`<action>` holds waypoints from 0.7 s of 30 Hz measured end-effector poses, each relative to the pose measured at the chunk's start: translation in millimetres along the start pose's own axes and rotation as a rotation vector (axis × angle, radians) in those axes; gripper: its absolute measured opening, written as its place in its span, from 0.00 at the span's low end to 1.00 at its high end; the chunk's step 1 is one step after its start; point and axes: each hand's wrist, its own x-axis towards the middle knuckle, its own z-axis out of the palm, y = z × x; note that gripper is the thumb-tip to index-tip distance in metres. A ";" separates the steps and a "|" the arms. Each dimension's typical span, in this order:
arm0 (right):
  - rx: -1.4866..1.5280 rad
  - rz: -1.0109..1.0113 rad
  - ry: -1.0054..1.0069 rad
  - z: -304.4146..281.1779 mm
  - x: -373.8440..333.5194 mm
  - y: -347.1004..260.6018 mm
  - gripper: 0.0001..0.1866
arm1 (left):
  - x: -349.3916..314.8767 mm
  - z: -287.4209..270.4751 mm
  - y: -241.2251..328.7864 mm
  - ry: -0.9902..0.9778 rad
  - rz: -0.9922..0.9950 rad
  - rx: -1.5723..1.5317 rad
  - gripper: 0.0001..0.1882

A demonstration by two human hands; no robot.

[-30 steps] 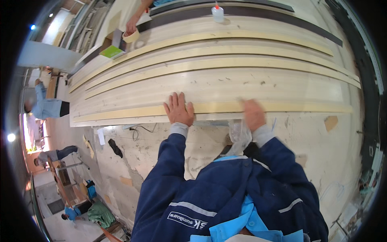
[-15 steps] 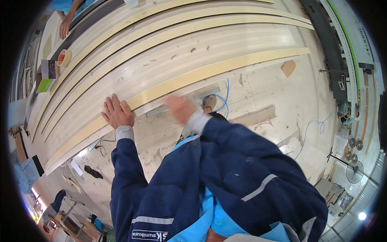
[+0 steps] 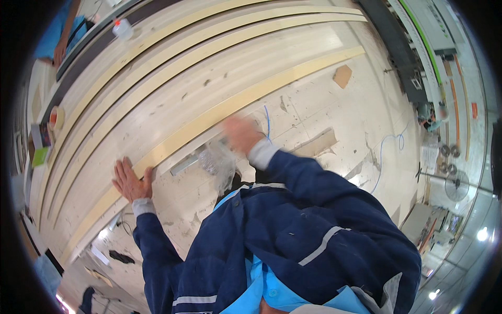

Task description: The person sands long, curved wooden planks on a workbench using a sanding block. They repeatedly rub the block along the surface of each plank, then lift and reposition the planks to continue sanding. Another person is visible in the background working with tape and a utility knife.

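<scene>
A long pale-yellow strip runs diagonally across the work surface in front of me. My left hand rests on it toward the left, palm down with fingers spread. Close to the strip's near edge is my right hand, smeared by motion; its fingers and anything in them cannot be made out. Crinkled clear plastic hangs just below and left of that hand, and whether the hand touches it is unclear. Beyond, several similar yellow strips lie roughly parallel on the pale table surface.
At the far left are a white bottle with a red tip, a tape roll and a small box. Another person's arm shows there. A brown board piece and blue hose lie at right; a fan stands beyond.
The view has shifted, so the strips sit farther left in it. My left hand stays flat on the near strip. Clear plastic now shows by my right hand, which is blurred in both frames.
</scene>
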 end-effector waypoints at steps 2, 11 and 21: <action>0.242 -0.266 -0.140 27.0 -4.2 -49.2 0.11 | 1.4 4.3 -0.9 0.017 0.019 0.004 0.44; 0.073 0.465 0.259 -126.4 -32.0 209.6 0.17 | 11.1 28.6 -5.0 -0.047 -0.236 0.039 0.39; -0.360 0.910 0.444 -319.2 -59.5 546.4 0.12 | 63.1 39.9 235.1 -0.091 -0.898 0.132 0.44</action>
